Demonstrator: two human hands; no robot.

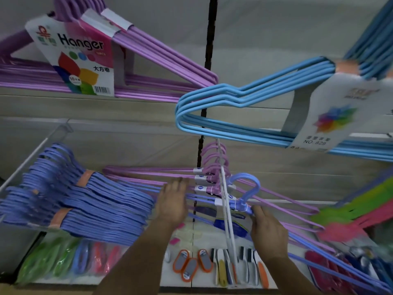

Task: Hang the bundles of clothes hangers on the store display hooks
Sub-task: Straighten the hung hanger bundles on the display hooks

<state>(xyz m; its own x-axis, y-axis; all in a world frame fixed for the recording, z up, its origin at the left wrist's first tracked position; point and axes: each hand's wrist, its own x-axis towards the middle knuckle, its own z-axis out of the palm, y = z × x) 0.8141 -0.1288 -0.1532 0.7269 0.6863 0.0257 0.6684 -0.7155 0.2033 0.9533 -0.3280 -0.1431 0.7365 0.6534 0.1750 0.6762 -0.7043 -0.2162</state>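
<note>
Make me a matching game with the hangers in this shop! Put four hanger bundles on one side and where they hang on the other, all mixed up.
Things:
1. purple bundle with the Hanger card
2. light blue bundle
3. dark blue bundles
4. blue hanger bundle between the left hand and right hand

Places:
A. lower left
B. upper right
C. bottom middle, at the white hook
D. upper left

Pairs: 1-D, 2-B, 3-A, 4-C

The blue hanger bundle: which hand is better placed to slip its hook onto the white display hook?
Probably the right hand: it grips the blue hanger bundle just below its hook, beside the white display hook. The left hand only steadies the bars.
</note>
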